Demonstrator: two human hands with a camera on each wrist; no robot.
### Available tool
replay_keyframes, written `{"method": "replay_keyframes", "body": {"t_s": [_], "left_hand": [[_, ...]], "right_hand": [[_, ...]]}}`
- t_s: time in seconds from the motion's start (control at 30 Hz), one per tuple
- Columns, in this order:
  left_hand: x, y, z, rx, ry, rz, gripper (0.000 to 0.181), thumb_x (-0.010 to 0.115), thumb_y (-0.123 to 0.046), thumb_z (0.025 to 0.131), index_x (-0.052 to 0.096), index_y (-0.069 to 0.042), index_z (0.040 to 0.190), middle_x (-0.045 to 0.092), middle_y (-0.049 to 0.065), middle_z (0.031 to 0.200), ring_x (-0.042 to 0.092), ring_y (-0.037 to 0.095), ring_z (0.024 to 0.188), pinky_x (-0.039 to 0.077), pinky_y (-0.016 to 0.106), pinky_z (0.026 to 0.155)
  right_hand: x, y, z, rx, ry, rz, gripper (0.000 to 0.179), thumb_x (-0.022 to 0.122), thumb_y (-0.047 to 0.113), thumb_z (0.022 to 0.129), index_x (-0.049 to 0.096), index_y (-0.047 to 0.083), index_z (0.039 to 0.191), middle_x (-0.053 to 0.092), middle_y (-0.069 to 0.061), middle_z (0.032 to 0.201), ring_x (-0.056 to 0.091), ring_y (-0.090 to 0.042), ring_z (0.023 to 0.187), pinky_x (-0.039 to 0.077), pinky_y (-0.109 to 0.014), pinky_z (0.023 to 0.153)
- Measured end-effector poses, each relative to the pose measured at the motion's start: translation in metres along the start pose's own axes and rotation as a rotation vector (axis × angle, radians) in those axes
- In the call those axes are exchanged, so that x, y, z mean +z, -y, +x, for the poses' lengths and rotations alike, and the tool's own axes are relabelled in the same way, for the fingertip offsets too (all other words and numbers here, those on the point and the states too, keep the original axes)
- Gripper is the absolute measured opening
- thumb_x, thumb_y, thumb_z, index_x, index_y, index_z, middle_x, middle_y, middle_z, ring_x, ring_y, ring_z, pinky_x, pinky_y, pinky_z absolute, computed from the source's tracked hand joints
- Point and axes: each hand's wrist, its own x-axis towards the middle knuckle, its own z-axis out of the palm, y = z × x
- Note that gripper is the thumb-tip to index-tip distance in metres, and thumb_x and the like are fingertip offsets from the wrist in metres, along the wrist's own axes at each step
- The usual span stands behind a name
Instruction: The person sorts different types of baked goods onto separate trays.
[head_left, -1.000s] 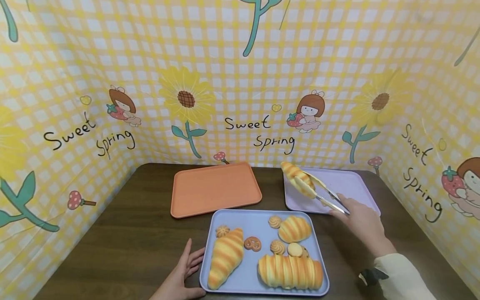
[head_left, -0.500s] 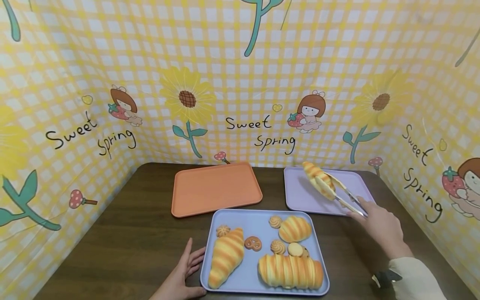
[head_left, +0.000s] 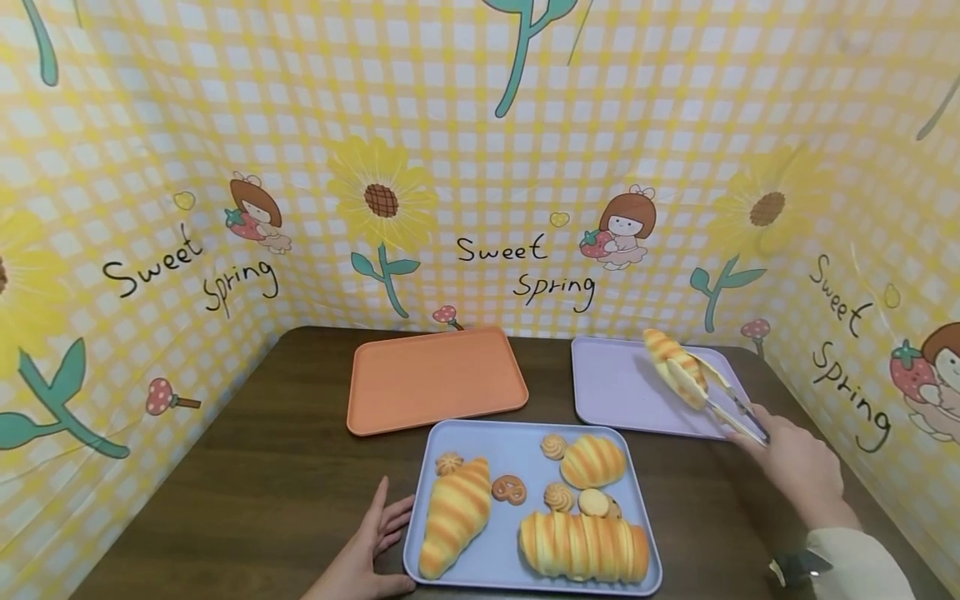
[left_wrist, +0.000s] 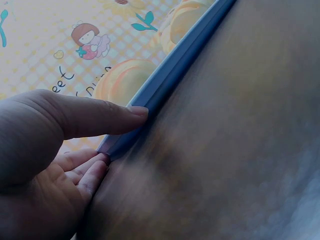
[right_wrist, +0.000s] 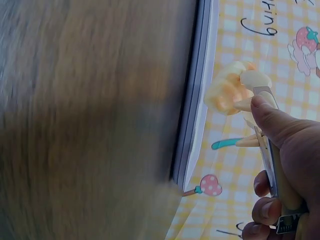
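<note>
Bright, soft, even light covers the blue tray [head_left: 502, 542] in the head view. The left wrist view is dim and bluish, the wooden table [left_wrist: 225, 125] beside that tray smeared. The right wrist view blurs the table too; the croissant [right_wrist: 225, 92] looks hazy, overexposed.

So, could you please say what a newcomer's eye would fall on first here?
It would probably be the striped bread held in tongs by the right hand, over the purple tray at the back right. Then the blue tray of breads and cookies in front, and the yellow-checked cloth behind.
</note>
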Motion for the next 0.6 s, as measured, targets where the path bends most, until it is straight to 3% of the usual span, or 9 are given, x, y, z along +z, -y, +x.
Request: {"method": "replay_keyframes", "body": {"t_s": [0.23, 0.47, 0.6], "left_hand": [[0.000, 0.000, 0.001, -0.007, 0.002, -0.018, 0.125, 0.077, -0.003, 0.083, -0.032, 0.005, 0.145, 0.010, 0.052, 0.146, 0.032, -0.014, 0.127, 0.035, 0.014, 0.098], [0.000, 0.002, 0.001, 0.011, 0.006, -0.003, 0.125, 0.077, -0.005, 0.083, -0.032, 0.007, 0.144, 0.011, 0.053, 0.145, 0.032, -0.014, 0.127, 0.036, 0.014, 0.098], [-0.001, 0.001, 0.001, 0.010, 0.009, -0.002, 0.125, 0.077, -0.005, 0.083, -0.032, 0.007, 0.143, 0.010, 0.053, 0.144, 0.032, -0.014, 0.127, 0.036, 0.014, 0.098]], "right_hand": [[-0.004, -0.016, 0.001, 0.047, 0.031, -0.008, 0.084, 0.053, 0.065, 0.094, 0.044, -0.005, 0.141, 0.054, -0.041, 0.117, 0.055, -0.064, 0.089, 0.044, -0.058, 0.051], [-0.008, -0.026, -0.003, 0.049, -0.032, 0.001, 0.083, 0.057, 0.062, 0.093, 0.049, -0.009, 0.136, 0.058, -0.042, 0.106, 0.058, -0.059, 0.080, 0.045, -0.057, 0.051], [-0.012, -0.030, -0.005, 0.073, -0.022, 0.015, 0.081, 0.058, 0.059, 0.094, 0.049, -0.010, 0.135, 0.057, -0.042, 0.105, 0.057, -0.060, 0.082, 0.045, -0.060, 0.052]]}}
